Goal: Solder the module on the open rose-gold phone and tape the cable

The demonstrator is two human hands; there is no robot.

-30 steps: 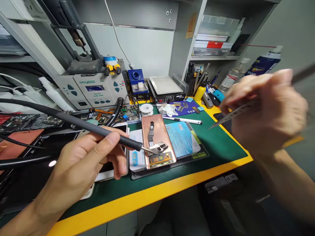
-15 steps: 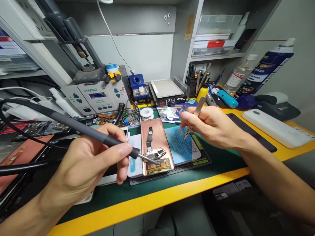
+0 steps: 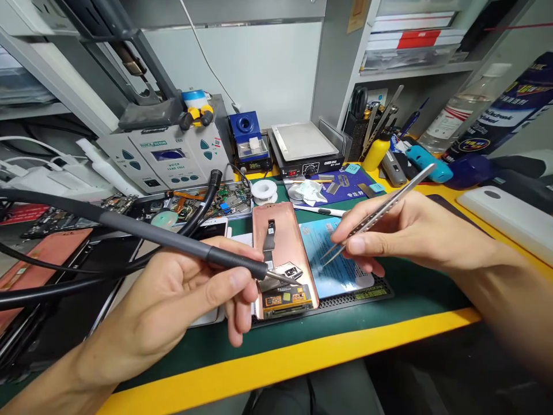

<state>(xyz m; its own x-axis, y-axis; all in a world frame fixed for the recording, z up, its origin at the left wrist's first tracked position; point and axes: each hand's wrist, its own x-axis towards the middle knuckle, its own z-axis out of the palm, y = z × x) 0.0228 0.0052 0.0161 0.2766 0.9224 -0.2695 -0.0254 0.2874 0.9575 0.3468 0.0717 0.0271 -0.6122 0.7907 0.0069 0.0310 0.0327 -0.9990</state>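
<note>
My left hand [image 3: 194, 288] is closed round a black soldering iron [image 3: 233, 259], whose metal tip lies over the lower part of a copper-coloured phone screen panel [image 3: 285, 230]. Whether the tip touches the panel I cannot tell. A dark flex cable [image 3: 269, 236] and a gold-and-black circuit strip [image 3: 287, 296] show on the panel. My right hand [image 3: 389, 230] pinches metal tweezers [image 3: 380, 210], their two points apart above a blue printed card [image 3: 330, 259] beside the panel. Nothing shows between the points.
Behind stand a grey hot-air station [image 3: 168, 155], a blue soldering station [image 3: 248, 144] and a heating plate [image 3: 306, 150]. A solder spool [image 3: 264, 191] and circuit boards [image 3: 228, 199] lie nearer. At right are a yellow bottle [image 3: 377, 150] and a white power bank [image 3: 510, 225]. Cables cross at left.
The view has shifted. The tweezers have turned from steeply upright to a flatter slant, with their points now seen apart. The soldering iron stays over the panel's lower part.
</note>
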